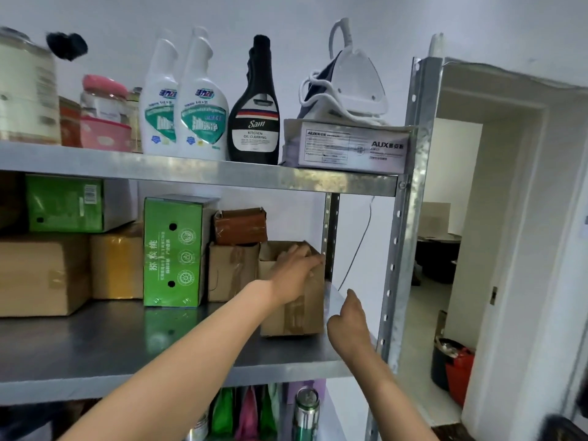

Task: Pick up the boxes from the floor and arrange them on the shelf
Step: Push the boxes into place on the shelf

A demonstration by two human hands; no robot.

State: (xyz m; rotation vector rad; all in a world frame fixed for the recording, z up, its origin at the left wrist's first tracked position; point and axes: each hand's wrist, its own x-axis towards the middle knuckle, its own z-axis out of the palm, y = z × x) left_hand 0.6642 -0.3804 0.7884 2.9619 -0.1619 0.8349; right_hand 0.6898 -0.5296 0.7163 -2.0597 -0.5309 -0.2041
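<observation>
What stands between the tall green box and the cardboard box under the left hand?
In the head view, a taped cardboard box stands between them, with a small brown box on top.

Matt cardboard box (294, 300), glossy metal shelf (95, 342)
</observation>
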